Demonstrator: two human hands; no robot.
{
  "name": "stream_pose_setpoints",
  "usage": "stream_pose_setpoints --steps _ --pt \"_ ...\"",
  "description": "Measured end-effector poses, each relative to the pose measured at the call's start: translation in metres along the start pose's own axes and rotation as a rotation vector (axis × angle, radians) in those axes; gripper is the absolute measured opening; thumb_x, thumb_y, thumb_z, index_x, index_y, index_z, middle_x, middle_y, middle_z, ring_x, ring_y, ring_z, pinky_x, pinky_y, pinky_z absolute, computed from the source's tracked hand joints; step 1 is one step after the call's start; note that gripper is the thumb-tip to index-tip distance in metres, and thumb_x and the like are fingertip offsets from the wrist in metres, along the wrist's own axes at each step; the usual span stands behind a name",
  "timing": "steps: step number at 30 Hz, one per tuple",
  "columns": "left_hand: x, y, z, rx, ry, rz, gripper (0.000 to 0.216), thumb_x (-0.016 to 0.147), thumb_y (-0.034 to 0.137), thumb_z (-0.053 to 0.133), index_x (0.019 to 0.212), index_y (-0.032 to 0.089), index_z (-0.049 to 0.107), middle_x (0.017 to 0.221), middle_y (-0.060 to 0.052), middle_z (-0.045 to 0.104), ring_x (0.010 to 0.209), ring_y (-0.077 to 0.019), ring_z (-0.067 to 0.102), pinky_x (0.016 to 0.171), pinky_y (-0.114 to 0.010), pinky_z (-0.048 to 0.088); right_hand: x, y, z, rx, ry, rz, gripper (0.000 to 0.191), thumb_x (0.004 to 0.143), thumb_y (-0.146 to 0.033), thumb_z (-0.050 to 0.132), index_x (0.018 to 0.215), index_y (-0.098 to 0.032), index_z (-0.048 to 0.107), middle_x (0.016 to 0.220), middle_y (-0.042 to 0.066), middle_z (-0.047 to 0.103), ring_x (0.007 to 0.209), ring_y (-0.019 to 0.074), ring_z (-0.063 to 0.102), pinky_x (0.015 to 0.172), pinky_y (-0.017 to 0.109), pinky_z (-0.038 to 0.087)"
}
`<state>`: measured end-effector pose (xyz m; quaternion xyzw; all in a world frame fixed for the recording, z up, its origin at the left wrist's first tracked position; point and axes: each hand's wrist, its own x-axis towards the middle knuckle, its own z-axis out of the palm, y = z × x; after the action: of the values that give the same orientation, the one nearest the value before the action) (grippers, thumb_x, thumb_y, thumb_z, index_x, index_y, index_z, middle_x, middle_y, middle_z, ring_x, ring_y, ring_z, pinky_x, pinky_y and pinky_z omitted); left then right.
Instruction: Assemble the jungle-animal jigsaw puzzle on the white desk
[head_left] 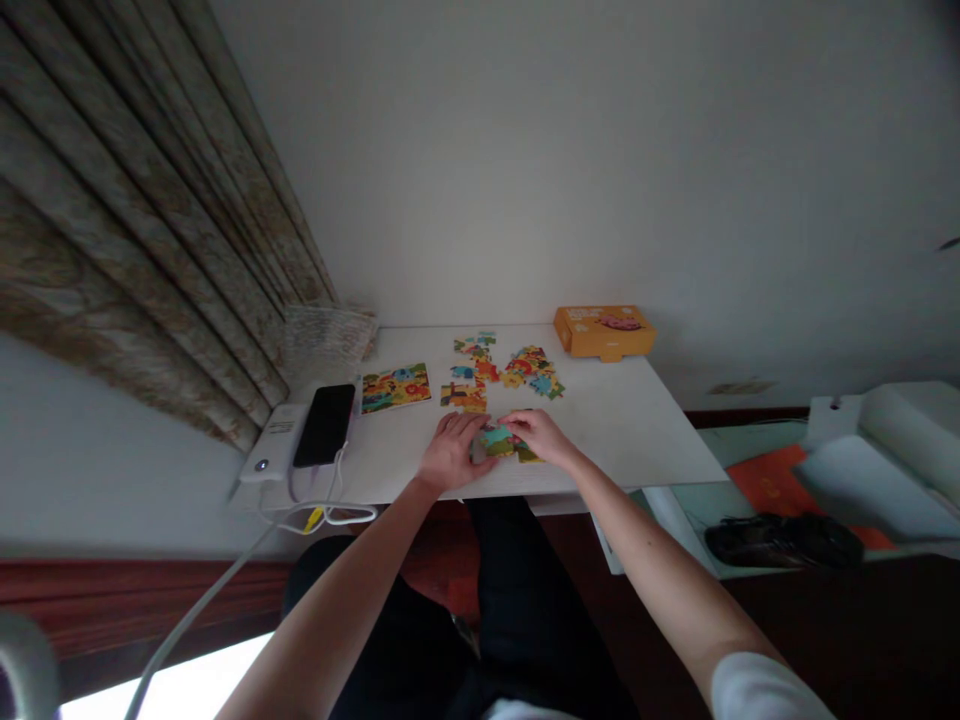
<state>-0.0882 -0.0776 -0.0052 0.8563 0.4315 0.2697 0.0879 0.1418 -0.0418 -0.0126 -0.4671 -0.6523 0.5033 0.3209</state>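
Note:
On the white table my left hand [452, 452] rests with thumb and fingers apart, framing the left side of a joined puzzle section [496, 440] in green and turquoise. My right hand [538, 433] reaches over that section from the right, its fingers closed in a pinch on a small puzzle piece at the section's upper edge; the fingers hide most of it. Beyond my hands lie joined giraffe puzzle pieces [465, 396], a larger colourful cluster of pieces [536, 370] and several loose pieces [476, 347]. A printed animal picture [396, 388] lies left of them.
An orange box [604, 332] stands at the table's back right. At the left are a black phone [325, 425], a white power bank [276, 440] with cables, and a clear bubble-wrap bag [330, 335]. Dark shoes [784, 541] and a white box [877, 470] sit on a glass shelf at right.

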Motion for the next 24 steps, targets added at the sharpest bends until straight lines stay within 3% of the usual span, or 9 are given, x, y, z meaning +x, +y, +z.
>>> stream_pose_setpoints --steps 3,6,9,14,19,24 --pt "0.0 -0.006 -0.001 -0.02 0.023 -0.115 0.044 0.09 0.023 0.053 0.133 0.021 0.059 0.128 -0.011 0.067 0.122 -0.0277 0.059 0.111 -0.047 0.042 -0.008 -0.003 0.011 -0.131 0.062 -0.06 0.025 0.094 -0.033 0.059 0.102 -0.023 0.08 0.094 0.006 0.078 0.074 0.0177 0.071 0.07 0.029 0.056" --pt "0.0 -0.013 0.003 -0.014 0.067 -0.222 0.045 0.088 0.008 0.041 0.126 0.02 0.062 0.122 -0.01 0.068 0.118 -0.0256 0.06 0.106 -0.044 0.046 -0.016 -0.005 0.028 -0.296 0.116 -0.189 0.027 0.098 -0.024 0.053 0.106 -0.025 0.078 0.1 0.007 0.077 0.087 0.0193 0.071 0.081 0.031 0.056" --pt "0.002 -0.015 0.008 0.038 0.047 -0.246 0.043 0.087 0.005 0.04 0.121 0.018 0.064 0.121 -0.012 0.067 0.118 -0.0269 0.059 0.104 -0.044 0.047 -0.023 -0.007 0.044 -0.491 0.202 -0.302 0.032 0.098 -0.015 0.048 0.109 -0.025 0.077 0.103 0.008 0.074 0.099 0.0222 0.067 0.093 0.037 0.052" --pt "0.002 -0.012 0.011 0.108 0.009 -0.247 0.043 0.087 0.002 0.044 0.121 0.02 0.064 0.124 -0.012 0.065 0.12 -0.0273 0.059 0.105 -0.044 0.047 -0.03 -0.008 0.054 -0.821 0.246 -0.333 0.036 0.095 -0.01 0.051 0.117 -0.027 0.073 0.105 0.009 0.072 0.105 0.0284 0.06 0.094 0.044 0.043" --pt "0.003 -0.011 0.006 0.095 0.048 -0.253 0.045 0.084 0.0 0.043 0.117 0.02 0.066 0.117 -0.011 0.067 0.114 -0.0267 0.06 0.101 -0.043 0.049 -0.032 -0.004 0.052 -0.808 0.355 -0.34 0.034 0.097 -0.011 0.048 0.117 -0.025 0.072 0.109 0.009 0.071 0.106 0.0275 0.059 0.092 0.042 0.041" --pt "-0.009 0.003 -0.001 0.085 0.013 -0.206 0.039 0.085 0.004 0.046 0.114 0.02 0.067 0.113 -0.011 0.068 0.109 -0.0275 0.061 0.099 -0.044 0.05 -0.032 0.001 0.049 -0.726 0.462 -0.3 0.023 0.099 -0.021 0.051 0.102 -0.023 0.074 0.103 0.009 0.072 0.101 0.027 0.061 0.091 0.04 0.041"
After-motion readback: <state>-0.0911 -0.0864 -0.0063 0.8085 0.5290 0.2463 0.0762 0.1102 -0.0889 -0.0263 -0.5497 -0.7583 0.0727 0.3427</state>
